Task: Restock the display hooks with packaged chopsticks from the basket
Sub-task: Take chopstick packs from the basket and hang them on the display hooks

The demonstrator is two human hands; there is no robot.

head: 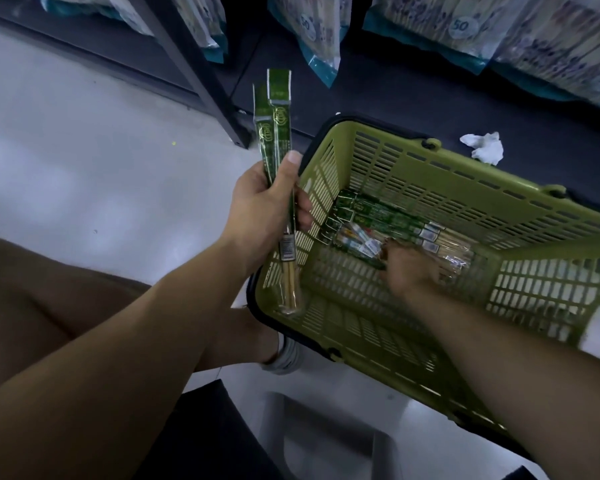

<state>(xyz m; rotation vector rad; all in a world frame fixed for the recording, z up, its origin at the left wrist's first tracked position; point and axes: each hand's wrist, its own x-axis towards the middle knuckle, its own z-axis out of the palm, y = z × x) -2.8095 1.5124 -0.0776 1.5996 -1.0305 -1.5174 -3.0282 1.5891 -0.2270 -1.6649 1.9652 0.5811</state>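
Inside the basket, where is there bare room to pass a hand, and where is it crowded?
Free: the basket bottom between its left wall and the right hand, and toward the near wall. Crowded: the far part, where chopstick packs pile beside that hand.

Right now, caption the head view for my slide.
Left hand holds two chopstick packs; right hand reaches into green basket.

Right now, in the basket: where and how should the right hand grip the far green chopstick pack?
Probably pinch the far green chopstick pack across its narrow width near mid-length, from above: it lies flat on the basket floor among others, and the walls block sideways approaches. The right hand is just beside it.
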